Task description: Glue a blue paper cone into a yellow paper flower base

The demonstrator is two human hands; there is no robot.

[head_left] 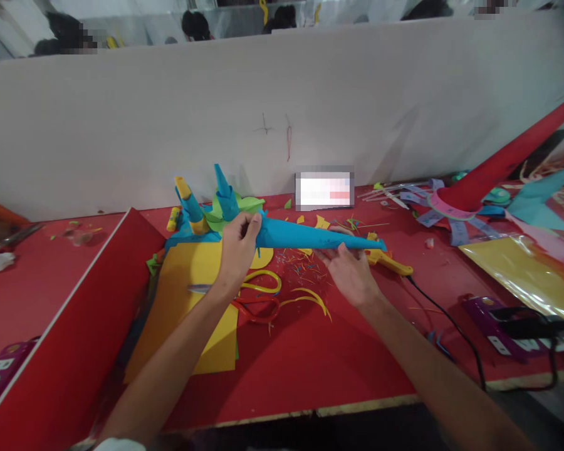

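A long blue paper cone lies level just above the red table, its tip pointing right. My left hand grips its wide end. My right hand pinches the narrow part near the tip. Under my hands lie yellow paper sheets, yellow paper strips and red-handled scissors. Behind the cone stands a blue, green and yellow paper craft.
A yellow glue gun with a black cord lies right of the cone tip. A big red cone and coloured paper sit at the far right. A white partition wall runs along the back. A red divider stands at left.
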